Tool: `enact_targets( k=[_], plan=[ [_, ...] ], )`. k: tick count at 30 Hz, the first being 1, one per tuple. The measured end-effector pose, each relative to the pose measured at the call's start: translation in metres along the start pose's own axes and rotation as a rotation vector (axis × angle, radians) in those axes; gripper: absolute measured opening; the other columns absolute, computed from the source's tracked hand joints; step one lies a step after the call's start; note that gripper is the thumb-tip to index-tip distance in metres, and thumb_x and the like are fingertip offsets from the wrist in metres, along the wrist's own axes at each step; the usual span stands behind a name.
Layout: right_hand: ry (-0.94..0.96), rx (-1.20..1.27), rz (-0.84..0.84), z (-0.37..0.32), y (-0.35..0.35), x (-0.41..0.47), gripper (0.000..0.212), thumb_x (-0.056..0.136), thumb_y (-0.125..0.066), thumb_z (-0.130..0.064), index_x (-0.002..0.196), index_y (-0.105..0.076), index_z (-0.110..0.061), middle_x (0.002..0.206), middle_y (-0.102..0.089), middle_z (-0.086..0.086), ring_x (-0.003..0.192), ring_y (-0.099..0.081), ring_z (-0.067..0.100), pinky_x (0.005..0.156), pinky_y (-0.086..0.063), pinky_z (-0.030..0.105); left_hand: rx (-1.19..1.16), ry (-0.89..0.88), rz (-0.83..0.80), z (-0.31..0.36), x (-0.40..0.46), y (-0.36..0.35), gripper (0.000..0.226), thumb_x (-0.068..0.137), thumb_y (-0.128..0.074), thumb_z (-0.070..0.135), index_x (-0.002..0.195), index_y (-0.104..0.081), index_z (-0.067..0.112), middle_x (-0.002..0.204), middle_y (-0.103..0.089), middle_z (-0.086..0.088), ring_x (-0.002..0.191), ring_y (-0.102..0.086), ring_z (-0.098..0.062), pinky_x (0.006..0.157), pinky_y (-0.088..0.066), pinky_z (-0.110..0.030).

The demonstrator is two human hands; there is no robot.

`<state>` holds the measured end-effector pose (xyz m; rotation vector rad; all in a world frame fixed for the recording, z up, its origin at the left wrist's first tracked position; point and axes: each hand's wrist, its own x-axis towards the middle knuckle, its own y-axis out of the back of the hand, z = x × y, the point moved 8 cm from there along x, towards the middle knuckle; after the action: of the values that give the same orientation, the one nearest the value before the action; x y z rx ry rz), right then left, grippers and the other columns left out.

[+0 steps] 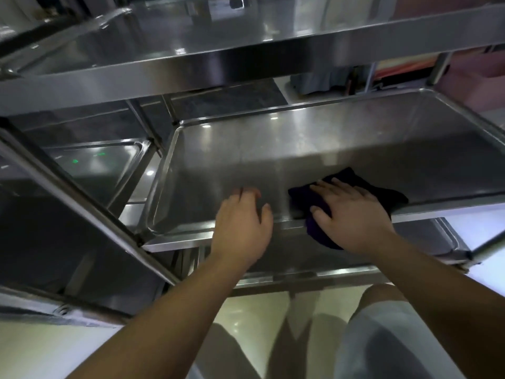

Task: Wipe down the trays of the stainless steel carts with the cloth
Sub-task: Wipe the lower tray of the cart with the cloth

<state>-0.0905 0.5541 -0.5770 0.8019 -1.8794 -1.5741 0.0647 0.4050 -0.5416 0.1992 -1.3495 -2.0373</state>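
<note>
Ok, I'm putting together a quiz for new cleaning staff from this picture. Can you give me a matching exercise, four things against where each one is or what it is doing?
Things:
1. left hand
2. right hand
3. cloth
4. top tray

Places or states:
A. dark purple, partly draped over the middle tray's front rim
B. above both hands, nothing on it in view
C. on the middle tray's front rim, holding nothing
D. pressed flat on the cloth, fingers straight

Pairs: 1-C, 2-D, 3-A, 4-B

Commercial kitchen or catering storeroom: tiered stainless steel carts with trays, glossy tiled floor.
</note>
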Motion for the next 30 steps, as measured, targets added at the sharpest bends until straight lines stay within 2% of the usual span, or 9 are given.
enact_targets(
  k=[3, 6, 9, 12, 16, 22, 24, 27, 30],
  plan=[
    [0.005, 0.027, -0.06, 0.001, -0.004, 0.005, 0.06, 0.102, -0.024, -0.058, 0.16, -0.024, -0.04, 0.167, -0.022, -0.019, 0.156, -0.012, 0.008, 0.126, -0.014, 0.043, 0.088, -0.013, -0.019, 0.013, 0.026, -0.026, 0.031, 0.103, -0.05, 0.034, 0.126, -0.058, 0.013, 0.128, -0.055, -0.01, 0.116, -0.053, -0.03, 0.095, -0.048, -0.044],
    [0.017, 0.06, -0.163, 0.005, -0.01, 0.016, 0.062, 0.103, -0.022, -0.058, 0.162, -0.013, -0.041, 0.17, -0.01, -0.019, 0.157, -0.002, 0.008, 0.127, -0.006, 0.045, 0.11, 0.001, 0.002, 0.009, 0.04, -0.045, 0.03, 0.103, -0.046, 0.031, 0.12, -0.058, 0.01, 0.123, -0.054, -0.012, 0.114, -0.053, -0.034, 0.1, -0.044, -0.048],
    [0.033, 0.088, -0.235, 0.007, -0.015, 0.035, 0.063, 0.104, -0.02, -0.057, 0.163, -0.007, -0.04, 0.17, -0.002, -0.02, 0.157, 0.005, 0.008, 0.127, -0.001, 0.045, 0.142, -0.011, 0.031, 0.007, 0.038, -0.056, 0.037, 0.101, -0.038, 0.03, 0.126, -0.055, 0.008, 0.122, -0.055, -0.013, 0.112, -0.056, -0.036, 0.1, -0.046, -0.052],
    [0.056, 0.068, -0.206, 0.001, -0.018, 0.063, 0.064, 0.104, -0.019, -0.057, 0.163, -0.008, -0.038, 0.171, -0.002, -0.018, 0.157, 0.005, 0.01, 0.127, 0.0, 0.045, 0.136, -0.014, 0.079, 0.009, 0.037, -0.057, 0.045, 0.099, -0.034, 0.028, 0.13, -0.054, 0.003, 0.118, -0.058, -0.016, 0.107, -0.058, -0.038, 0.096, -0.048, -0.054],
    [0.104, 0.069, -0.126, -0.017, -0.018, 0.117, 0.063, 0.103, -0.023, -0.055, 0.163, -0.019, -0.034, 0.171, -0.011, -0.014, 0.158, -0.003, 0.014, 0.127, -0.006, 0.049, 0.142, -0.015, 0.096, 0.009, 0.037, -0.057, 0.04, 0.098, -0.038, 0.024, 0.124, -0.057, 0.001, 0.11, -0.06, -0.017, 0.102, -0.059, -0.038, 0.089, -0.05, -0.053],
    [0.077, 0.094, -0.106, 0.0, -0.018, 0.198, 0.064, 0.102, -0.026, -0.055, 0.161, -0.025, -0.033, 0.17, -0.018, -0.008, 0.158, -0.008, 0.022, 0.123, -0.003, 0.06, 0.194, -0.045, 0.024, 0.008, 0.04, -0.062, 0.047, 0.094, -0.033, 0.031, 0.126, -0.057, 0.008, 0.115, -0.059, -0.01, 0.104, -0.056, -0.031, 0.093, -0.048, -0.046],
    [0.051, 0.089, -0.086, 0.01, -0.016, 0.208, 0.063, 0.101, -0.028, -0.055, 0.16, -0.028, -0.033, 0.169, -0.022, -0.007, 0.157, -0.012, 0.023, 0.123, -0.007, 0.06, 0.202, -0.046, 0.03, 0.007, 0.042, -0.064, 0.044, 0.095, -0.036, 0.03, 0.126, -0.059, 0.008, 0.12, -0.06, -0.011, 0.109, -0.056, -0.032, 0.098, -0.047, -0.044],
    [0.055, 0.103, -0.075, 0.01, -0.012, 0.191, 0.064, 0.101, -0.029, -0.056, 0.16, -0.029, -0.031, 0.168, -0.026, -0.007, 0.156, -0.016, 0.021, 0.124, -0.014, 0.053, 0.217, -0.032, 0.017, 0.003, 0.043, -0.068, 0.048, 0.099, -0.036, 0.029, 0.136, -0.058, 0.007, 0.141, -0.058, -0.014, 0.132, -0.052, -0.034, 0.115, -0.038, -0.045],
    [0.116, 0.097, -0.118, 0.003, -0.017, 0.136, 0.065, 0.102, -0.027, -0.058, 0.162, -0.022, -0.033, 0.17, -0.018, -0.012, 0.157, -0.009, 0.015, 0.125, -0.011, 0.047, 0.222, -0.007, -0.041, -0.001, 0.045, -0.071, 0.055, 0.101, -0.03, 0.032, 0.145, -0.053, 0.007, 0.15, -0.052, -0.014, 0.141, -0.046, -0.033, 0.122, -0.029, -0.042]
  ],
)
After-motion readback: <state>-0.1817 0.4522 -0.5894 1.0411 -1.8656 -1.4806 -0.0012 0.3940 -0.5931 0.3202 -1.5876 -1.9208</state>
